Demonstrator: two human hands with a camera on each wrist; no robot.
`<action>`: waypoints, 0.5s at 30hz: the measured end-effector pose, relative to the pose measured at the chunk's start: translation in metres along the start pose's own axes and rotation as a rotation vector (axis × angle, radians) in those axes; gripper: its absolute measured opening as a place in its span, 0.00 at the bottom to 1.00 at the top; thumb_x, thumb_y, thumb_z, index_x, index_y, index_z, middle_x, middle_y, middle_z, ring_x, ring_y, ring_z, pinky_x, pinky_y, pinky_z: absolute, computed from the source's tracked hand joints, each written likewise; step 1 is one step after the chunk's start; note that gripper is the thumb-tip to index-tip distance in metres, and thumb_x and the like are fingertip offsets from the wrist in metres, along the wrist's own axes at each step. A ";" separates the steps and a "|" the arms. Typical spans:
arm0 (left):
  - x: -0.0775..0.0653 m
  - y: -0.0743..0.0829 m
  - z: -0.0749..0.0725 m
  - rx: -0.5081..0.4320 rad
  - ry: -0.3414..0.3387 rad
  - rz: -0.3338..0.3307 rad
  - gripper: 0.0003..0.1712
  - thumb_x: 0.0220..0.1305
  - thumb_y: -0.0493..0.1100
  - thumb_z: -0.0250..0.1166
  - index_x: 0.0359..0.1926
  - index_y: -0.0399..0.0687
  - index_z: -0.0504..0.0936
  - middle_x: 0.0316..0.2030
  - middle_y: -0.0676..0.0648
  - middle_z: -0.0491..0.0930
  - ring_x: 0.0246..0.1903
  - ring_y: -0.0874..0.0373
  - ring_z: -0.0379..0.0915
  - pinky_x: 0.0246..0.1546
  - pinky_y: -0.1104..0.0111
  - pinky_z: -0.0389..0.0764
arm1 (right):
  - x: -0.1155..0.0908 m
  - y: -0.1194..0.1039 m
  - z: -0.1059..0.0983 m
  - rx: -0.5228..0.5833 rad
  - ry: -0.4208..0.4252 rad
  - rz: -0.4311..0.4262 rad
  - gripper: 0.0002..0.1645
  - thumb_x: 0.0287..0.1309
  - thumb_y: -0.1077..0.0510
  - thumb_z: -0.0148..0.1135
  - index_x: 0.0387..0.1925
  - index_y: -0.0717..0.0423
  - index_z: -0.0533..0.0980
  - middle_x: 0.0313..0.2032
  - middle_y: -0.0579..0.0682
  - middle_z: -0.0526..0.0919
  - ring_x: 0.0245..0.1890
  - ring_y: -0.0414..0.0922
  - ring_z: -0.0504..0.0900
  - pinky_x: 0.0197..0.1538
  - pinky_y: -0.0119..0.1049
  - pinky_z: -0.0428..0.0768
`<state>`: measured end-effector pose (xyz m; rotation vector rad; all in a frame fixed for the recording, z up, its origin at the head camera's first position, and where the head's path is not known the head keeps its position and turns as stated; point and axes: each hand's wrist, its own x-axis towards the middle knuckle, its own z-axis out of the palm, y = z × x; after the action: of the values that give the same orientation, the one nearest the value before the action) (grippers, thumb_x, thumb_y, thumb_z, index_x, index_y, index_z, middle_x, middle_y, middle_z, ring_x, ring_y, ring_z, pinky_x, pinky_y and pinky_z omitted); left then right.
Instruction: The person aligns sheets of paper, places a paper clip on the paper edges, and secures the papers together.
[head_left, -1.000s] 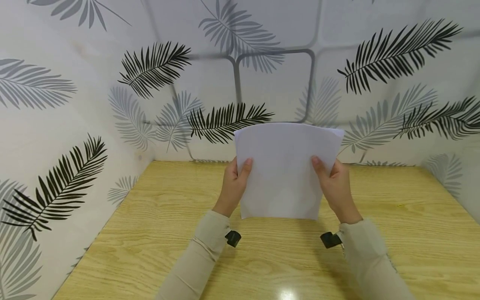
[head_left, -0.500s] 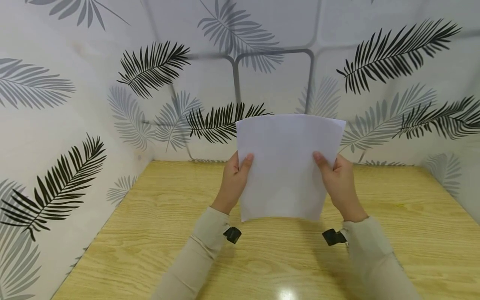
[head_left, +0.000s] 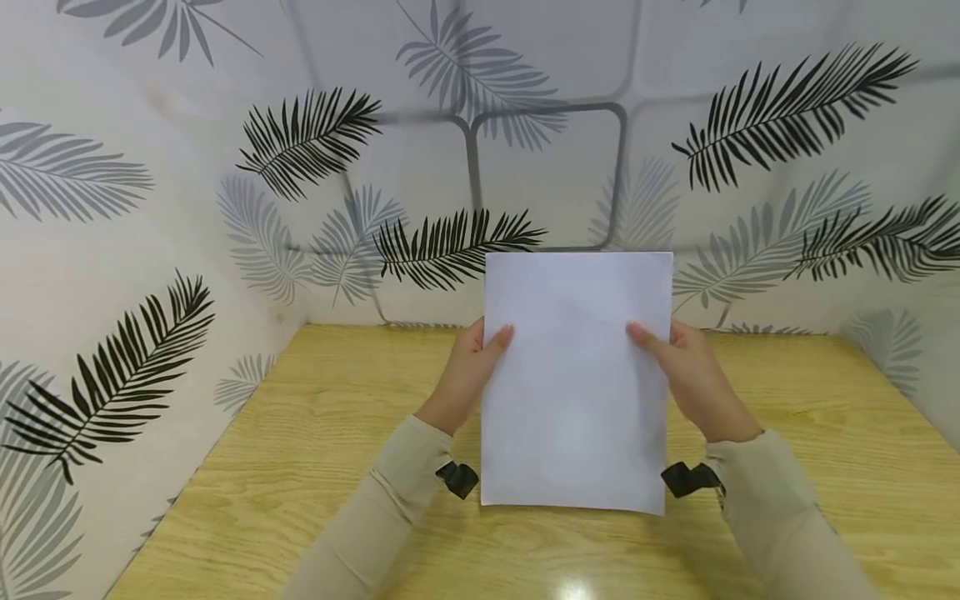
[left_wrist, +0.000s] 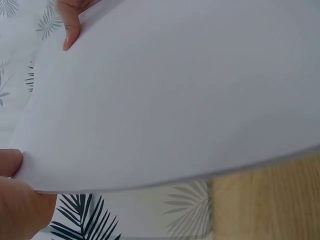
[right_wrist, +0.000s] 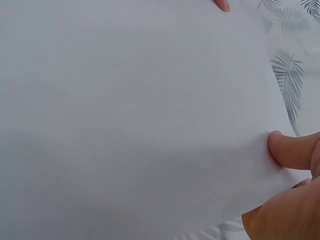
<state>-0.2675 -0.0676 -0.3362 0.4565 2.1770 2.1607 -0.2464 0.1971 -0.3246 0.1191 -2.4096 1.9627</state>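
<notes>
White, blank paper (head_left: 573,400) is held up in portrait position over the table, facing me. My left hand (head_left: 467,371) pinches its left edge, the thumb lying on the front and the other fingers hidden behind. On the opposite edge my right hand (head_left: 697,379) grips in the same way, thumb on the face. In the left wrist view the paper (left_wrist: 175,100) fills most of the picture, its lower edge gently curved. The right wrist view has my thumb pressing the paper (right_wrist: 140,110) near its edge.
Below lies a light wood-grain table (head_left: 337,400). Behind it and to the left, pale walls carry a leaf pattern (head_left: 315,137). A black band with a small camera (head_left: 457,479) sits at my left wrist, another black device (head_left: 686,479) at the right.
The paper has tilted from a foreshortened, bowed pose to nearly flat toward me, its lower edge coming nearer. My hands have spread slightly apart and dipped a little, keeping their hold.
</notes>
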 end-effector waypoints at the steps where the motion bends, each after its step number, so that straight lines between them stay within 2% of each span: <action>1: 0.000 -0.002 0.000 -0.011 -0.013 -0.019 0.22 0.75 0.47 0.51 0.64 0.43 0.70 0.46 0.40 0.79 0.38 0.57 0.79 0.39 0.62 0.80 | 0.001 0.002 0.000 0.006 -0.015 0.025 0.42 0.66 0.41 0.55 0.68 0.67 0.59 0.43 0.39 0.78 0.42 0.35 0.77 0.48 0.35 0.75; 5: 0.000 -0.009 -0.001 -0.046 -0.033 -0.105 0.23 0.75 0.46 0.51 0.66 0.42 0.67 0.51 0.40 0.77 0.43 0.56 0.77 0.43 0.61 0.78 | 0.003 0.012 -0.001 0.011 -0.067 0.100 0.42 0.66 0.42 0.55 0.68 0.67 0.58 0.44 0.44 0.78 0.43 0.38 0.76 0.51 0.40 0.71; 10: 0.003 -0.020 0.000 -0.138 -0.033 -0.226 0.24 0.74 0.45 0.52 0.67 0.42 0.66 0.52 0.41 0.77 0.45 0.56 0.76 0.44 0.62 0.78 | 0.006 0.023 -0.002 0.029 -0.108 0.117 0.39 0.68 0.44 0.55 0.66 0.71 0.60 0.39 0.40 0.80 0.41 0.37 0.78 0.49 0.39 0.73; 15: 0.004 -0.035 0.000 -0.183 -0.030 -0.285 0.24 0.74 0.43 0.53 0.67 0.40 0.65 0.52 0.42 0.77 0.44 0.57 0.76 0.45 0.64 0.78 | 0.007 0.032 -0.002 0.047 -0.143 0.153 0.40 0.68 0.46 0.55 0.67 0.71 0.58 0.40 0.40 0.80 0.42 0.37 0.77 0.49 0.39 0.73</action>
<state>-0.2773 -0.0660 -0.3699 0.1556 1.8716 2.1508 -0.2556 0.2052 -0.3544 0.0818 -2.5305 2.1465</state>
